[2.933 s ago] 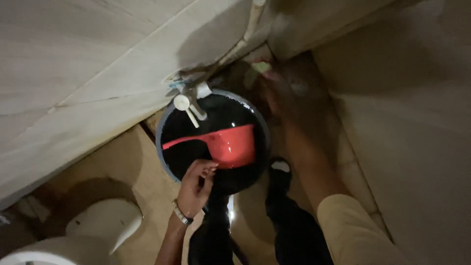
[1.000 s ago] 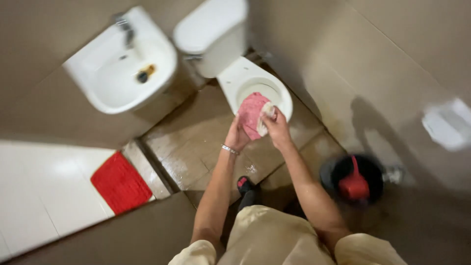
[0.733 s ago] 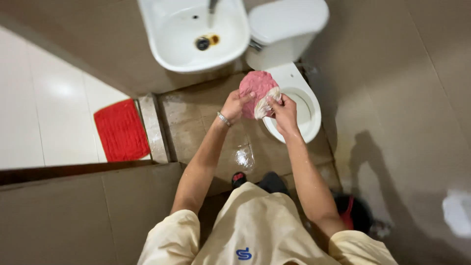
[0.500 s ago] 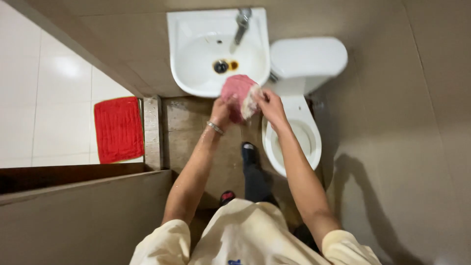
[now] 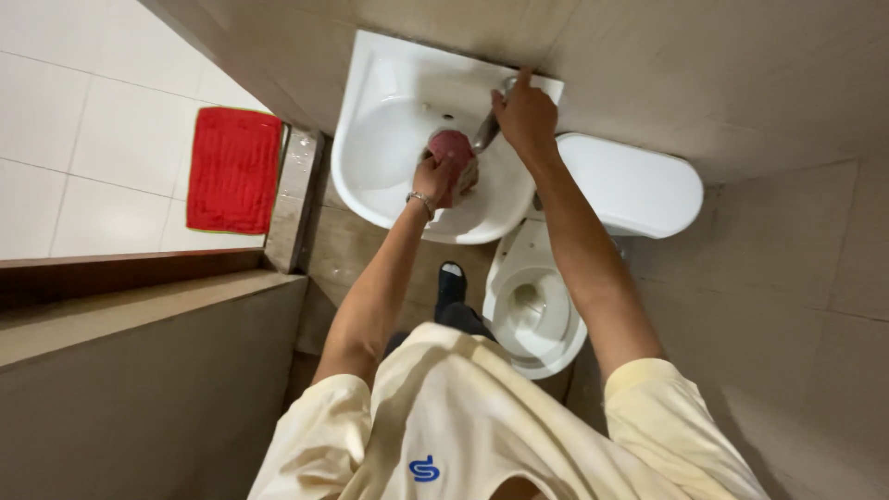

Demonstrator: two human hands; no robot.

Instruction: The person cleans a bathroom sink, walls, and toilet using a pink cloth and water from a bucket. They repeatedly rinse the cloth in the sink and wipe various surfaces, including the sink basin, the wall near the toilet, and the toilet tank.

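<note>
Rinsing step: left hand (image 5: 433,178) is gripping a pink cloth (image 5: 454,148) over the sink (image 5: 389,185); right hand (image 5: 524,116) is closing on the tap (image 5: 489,130) (water not visible); next likely needs it turned.

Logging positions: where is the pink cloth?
Head view: pink cloth in the left hand, over the white sink basin, just left of the tap.

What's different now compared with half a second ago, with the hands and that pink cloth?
The right hand has let go of the pink cloth and reached up to the tap. The left hand has carried the cloth down into the white basin. The left hand's grip on the cloth is unchanged.
</note>
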